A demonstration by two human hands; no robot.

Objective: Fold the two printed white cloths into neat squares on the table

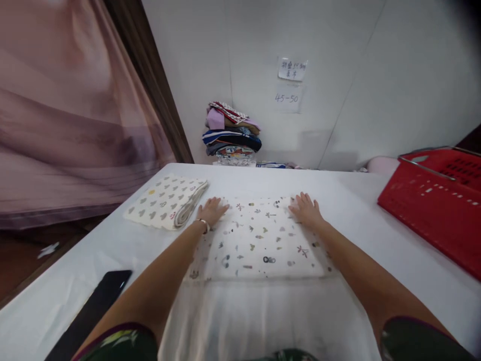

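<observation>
A white cloth printed with small palm trees and other motifs [259, 235] lies in front of me on the table. Its near part shows a plain pale side [270, 316] reaching toward my body. My left hand [212, 210], with a bracelet at the wrist, rests with fingers spread on the far left corner of the printed part. On the far right corner lies my right hand [306, 210], its fingers apart too. Just left of my left hand is a folded cream cloth with grey cloud-like prints [165, 200].
A red plastic basket [432, 200] with a metal handle stands at the right. A long black flat object [93, 306] lies by my left forearm. Folded textiles [233, 133] are stacked beyond the table's [349, 215] far edge. A pink curtain [71, 110] hangs at left.
</observation>
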